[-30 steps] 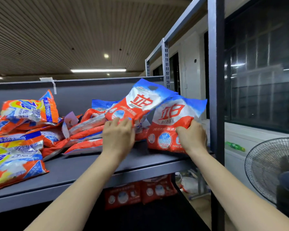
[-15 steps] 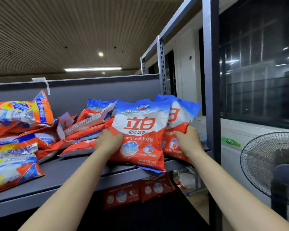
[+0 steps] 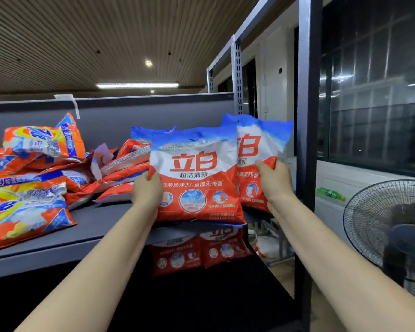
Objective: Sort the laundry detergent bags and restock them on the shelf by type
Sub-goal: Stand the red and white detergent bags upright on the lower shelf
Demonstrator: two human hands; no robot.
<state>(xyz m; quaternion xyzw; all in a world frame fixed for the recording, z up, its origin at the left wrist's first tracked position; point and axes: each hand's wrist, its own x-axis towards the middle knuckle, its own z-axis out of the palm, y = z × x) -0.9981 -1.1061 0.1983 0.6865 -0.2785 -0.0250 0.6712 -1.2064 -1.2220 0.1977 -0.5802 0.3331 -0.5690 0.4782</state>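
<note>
Red-and-white detergent bag, front: glossy plastic film, crinkled, catching light; second bag at its 3 o'clock, same film. Orange bags piled at 9 o'clock: shiny, wrinkled plastic. Shelf: smooth matt grey board; upright post: painted metal with slight sheen; fan guard: thin wire.

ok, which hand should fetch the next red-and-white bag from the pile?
Left. The left hand sits beside the flat pile; the right hand holds the rear bag by the post.
</note>
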